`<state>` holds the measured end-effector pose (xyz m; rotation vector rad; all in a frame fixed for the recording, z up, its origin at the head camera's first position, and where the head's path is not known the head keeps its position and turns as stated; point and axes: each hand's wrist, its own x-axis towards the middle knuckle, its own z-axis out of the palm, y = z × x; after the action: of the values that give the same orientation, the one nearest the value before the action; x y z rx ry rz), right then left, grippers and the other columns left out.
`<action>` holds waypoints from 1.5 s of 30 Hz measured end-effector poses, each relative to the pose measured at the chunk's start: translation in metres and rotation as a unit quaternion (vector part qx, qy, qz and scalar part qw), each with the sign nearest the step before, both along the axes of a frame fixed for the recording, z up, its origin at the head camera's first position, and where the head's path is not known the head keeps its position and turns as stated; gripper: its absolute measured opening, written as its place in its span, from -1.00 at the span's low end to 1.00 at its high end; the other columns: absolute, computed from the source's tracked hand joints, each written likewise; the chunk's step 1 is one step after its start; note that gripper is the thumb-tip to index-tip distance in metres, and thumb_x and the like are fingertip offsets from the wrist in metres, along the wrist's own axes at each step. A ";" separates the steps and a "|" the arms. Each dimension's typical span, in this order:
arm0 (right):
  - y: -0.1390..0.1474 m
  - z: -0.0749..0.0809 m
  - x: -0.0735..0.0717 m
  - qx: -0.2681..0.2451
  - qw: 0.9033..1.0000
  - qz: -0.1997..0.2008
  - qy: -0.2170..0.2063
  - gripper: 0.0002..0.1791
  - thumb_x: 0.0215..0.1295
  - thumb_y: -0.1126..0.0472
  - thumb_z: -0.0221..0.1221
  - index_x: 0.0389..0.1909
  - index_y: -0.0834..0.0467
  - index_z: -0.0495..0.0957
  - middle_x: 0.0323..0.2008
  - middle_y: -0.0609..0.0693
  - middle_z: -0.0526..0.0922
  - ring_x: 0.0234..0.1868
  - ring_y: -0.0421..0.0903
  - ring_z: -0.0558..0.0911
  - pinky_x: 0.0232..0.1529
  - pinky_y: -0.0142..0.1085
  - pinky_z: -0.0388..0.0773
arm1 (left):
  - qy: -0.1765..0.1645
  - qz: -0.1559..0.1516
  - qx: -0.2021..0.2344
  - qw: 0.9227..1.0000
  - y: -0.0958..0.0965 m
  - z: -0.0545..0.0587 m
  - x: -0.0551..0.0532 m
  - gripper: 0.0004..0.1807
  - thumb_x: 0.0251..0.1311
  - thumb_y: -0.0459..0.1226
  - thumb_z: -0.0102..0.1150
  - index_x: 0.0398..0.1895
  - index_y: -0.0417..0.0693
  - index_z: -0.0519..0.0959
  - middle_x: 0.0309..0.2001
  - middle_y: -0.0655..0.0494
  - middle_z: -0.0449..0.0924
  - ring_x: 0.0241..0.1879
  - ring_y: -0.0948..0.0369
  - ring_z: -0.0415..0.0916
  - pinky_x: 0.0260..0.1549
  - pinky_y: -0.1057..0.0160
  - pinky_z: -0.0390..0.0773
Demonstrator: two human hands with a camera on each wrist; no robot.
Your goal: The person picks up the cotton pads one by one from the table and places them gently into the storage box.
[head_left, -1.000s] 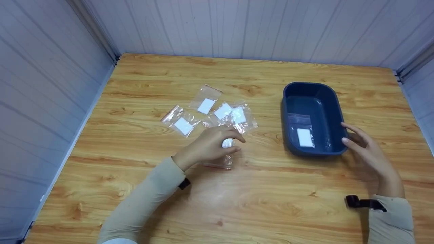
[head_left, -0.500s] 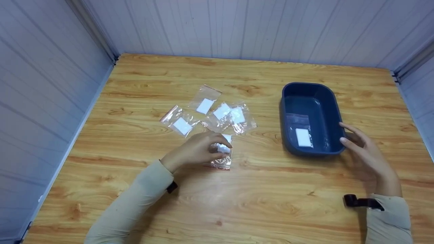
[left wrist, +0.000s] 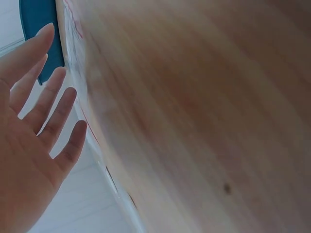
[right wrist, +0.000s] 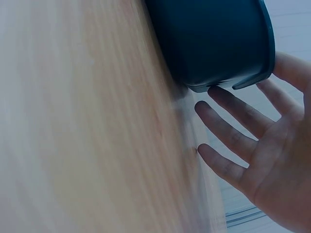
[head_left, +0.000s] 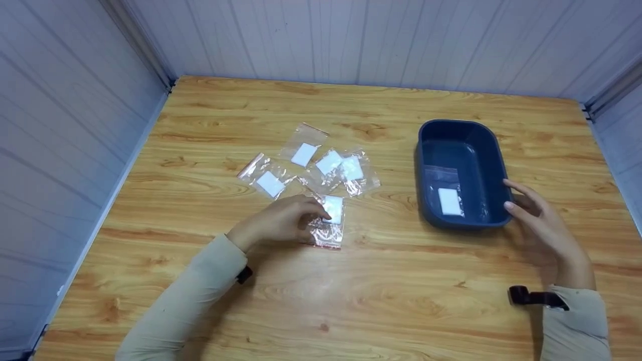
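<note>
My left hand [head_left: 278,218] hovers at the left side of a clear zip bag [head_left: 333,209] with a white card-like insert. Its fingers are loosely bent and spread; the left wrist view shows nothing held in the hand [left wrist: 29,126]. On the right, my right hand [head_left: 549,233] touches the near right rim of a dark blue plastic bin [head_left: 466,163] with thumb and index finger. In the right wrist view the other fingers of this hand [right wrist: 277,150] extend beside and under the bin's end [right wrist: 214,43]. Another bag with a white insert [head_left: 449,201] lies inside the bin.
Several similar bags lie behind my left hand, including one at left [head_left: 270,184], one at the back [head_left: 304,154] and an overlapping pair [head_left: 352,168]. They rest on a wood-grain table [head_left: 351,301] bounded by pale panel walls [head_left: 331,40].
My left hand has drawn back to the left and slightly down, uncovering the nearest bag, which stays on the table. My right hand and the bin have hardly moved.
</note>
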<state>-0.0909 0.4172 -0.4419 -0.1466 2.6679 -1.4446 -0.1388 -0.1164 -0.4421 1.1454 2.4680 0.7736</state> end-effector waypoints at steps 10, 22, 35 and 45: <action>0.000 0.000 -0.001 -0.002 1.000 -0.003 0.003 -0.41 0.54 0.14 0.04 0.52 -0.02 0.17 0.40 -0.01 0.27 0.16 -0.44 0.37 0.01 -0.64 0.33 | -0.010 -0.003 -0.013 1.000 -0.006 -0.003 -0.004 -0.43 -0.07 -0.28 0.53 0.12 0.07 0.63 0.11 0.13 0.55 0.07 0.14 0.44 0.10 0.10 0.42; 0.001 -0.001 -0.001 -0.009 1.000 0.004 0.012 -0.42 0.54 0.17 0.03 0.52 0.02 0.18 0.40 -0.08 0.27 0.16 -0.46 0.38 0.02 -0.64 0.35 | 0.031 -0.012 -0.026 0.999 -0.002 -0.004 -0.005 -0.46 -0.09 -0.23 0.57 0.06 0.03 0.65 0.06 0.12 0.53 0.06 0.11 0.43 0.08 0.08 0.40; 0.002 0.000 0.000 0.003 1.000 -0.003 -0.004 -0.41 0.54 0.12 0.02 0.53 -0.02 0.16 0.41 0.10 0.26 0.15 -0.45 0.37 0.00 -0.65 0.32 | 0.024 0.002 -0.016 1.000 0.003 -0.007 -0.007 -0.60 0.08 -0.27 0.47 0.04 0.00 0.66 -0.05 0.15 0.56 -0.11 0.18 0.45 -0.05 0.16 0.45; 0.000 0.000 -0.001 0.002 1.000 -0.003 0.000 -0.41 0.54 0.11 0.03 0.52 -0.01 0.17 0.36 0.21 0.30 0.14 -0.44 0.39 0.02 -0.64 0.33 | -0.006 0.043 -0.024 0.999 0.009 -0.006 -0.015 -0.71 0.13 -0.28 0.43 -0.05 0.00 0.68 -0.14 0.21 0.64 -0.12 0.23 0.52 -0.03 0.20 0.50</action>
<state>-0.0923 0.4169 -0.4422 -0.1376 2.6744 -1.4411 -0.1540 -0.1076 -0.4485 1.0207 2.5268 0.7373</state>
